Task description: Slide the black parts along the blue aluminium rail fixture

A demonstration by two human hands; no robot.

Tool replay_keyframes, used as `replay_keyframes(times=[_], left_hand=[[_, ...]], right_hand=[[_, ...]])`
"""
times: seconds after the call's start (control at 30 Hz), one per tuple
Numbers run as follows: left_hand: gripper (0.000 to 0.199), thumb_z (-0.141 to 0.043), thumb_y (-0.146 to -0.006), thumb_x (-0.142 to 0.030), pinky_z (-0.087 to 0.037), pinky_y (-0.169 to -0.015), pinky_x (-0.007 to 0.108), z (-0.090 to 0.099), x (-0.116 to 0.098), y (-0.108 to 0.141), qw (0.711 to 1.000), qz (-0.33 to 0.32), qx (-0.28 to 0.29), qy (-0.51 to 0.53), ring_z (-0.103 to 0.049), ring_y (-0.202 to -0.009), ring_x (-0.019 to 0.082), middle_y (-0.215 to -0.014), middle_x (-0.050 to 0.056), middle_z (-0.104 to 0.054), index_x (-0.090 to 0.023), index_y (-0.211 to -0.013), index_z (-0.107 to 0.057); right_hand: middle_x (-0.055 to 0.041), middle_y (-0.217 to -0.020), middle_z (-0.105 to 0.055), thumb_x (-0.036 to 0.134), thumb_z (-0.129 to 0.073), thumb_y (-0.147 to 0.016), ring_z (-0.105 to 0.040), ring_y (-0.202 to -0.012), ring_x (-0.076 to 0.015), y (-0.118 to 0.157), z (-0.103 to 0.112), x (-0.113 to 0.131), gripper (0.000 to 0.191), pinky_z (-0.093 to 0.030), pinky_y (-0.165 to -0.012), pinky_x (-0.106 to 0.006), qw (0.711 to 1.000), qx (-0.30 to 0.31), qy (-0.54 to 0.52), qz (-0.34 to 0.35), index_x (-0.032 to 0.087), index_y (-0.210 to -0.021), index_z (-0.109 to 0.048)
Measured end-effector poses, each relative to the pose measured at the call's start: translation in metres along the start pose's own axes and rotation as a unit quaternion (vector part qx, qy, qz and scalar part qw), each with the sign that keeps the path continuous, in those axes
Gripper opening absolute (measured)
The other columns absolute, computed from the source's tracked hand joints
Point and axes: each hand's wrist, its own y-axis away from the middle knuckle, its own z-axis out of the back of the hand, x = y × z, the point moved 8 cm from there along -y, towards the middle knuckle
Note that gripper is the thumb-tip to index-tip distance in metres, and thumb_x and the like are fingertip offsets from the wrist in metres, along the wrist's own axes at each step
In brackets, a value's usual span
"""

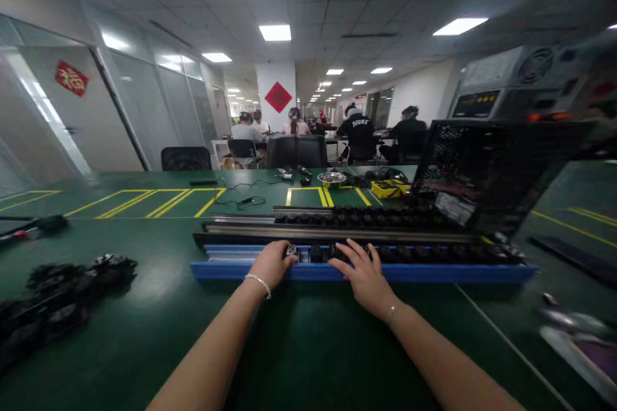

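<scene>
A long blue rail (409,273) lies across the green table in front of me, with a row of small black parts (400,253) seated along its right-hand portion. Near the rail's left portion, my left hand (270,264) pinches a small dark part with a light top (291,250) between thumb and fingers, at the channel. Farther right, my right hand (365,273) has its thumb and index finger around one of the black parts; its other fingers are spread over the row. The fingers partly hide the parts under them.
Behind the blue rail lie dark rails (231,228) with more black parts. A heap of black parts (81,289) sits at left. An open computer case (496,173) stands at right rear, near a yellow tray (389,189) and a metal bowl (331,178). Several people sit beyond the table.
</scene>
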Motion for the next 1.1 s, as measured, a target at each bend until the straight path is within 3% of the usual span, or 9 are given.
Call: replay_keyframes(times=[0.6,1.1], left_hand=[[0.038,-0.053,-0.080,-0.035,-0.038,-0.093,0.029,0.001,-0.004,-0.001,1.000,0.009,-0.018,-0.007,-0.054,-0.107,0.020,-0.115,0.011,-0.061,-0.016,-0.112,-0.055],[0.037,-0.053,-0.081,-0.035,-0.038,-0.094,0.029,-0.002,-0.003,-0.012,0.999,-0.010,-0.033,-0.010,-0.054,-0.108,0.020,-0.115,0.011,-0.061,-0.016,-0.112,-0.055]], right_hand=[[-0.0004,-0.138,-0.040,0.010,-0.051,-0.075,-0.022,-0.132,-0.0224,-0.003,0.000,-0.003,0.050,-0.009,-0.105,-0.051,1.000,-0.012,0.017,0.010,0.037,-0.117,-0.052],[0.0018,-0.137,-0.041,0.006,-0.050,-0.073,-0.023,-0.132,-0.0206,-0.013,-0.002,-0.011,0.051,-0.008,-0.106,-0.051,1.000,0.002,-0.004,-0.025,0.037,-0.113,-0.053]])
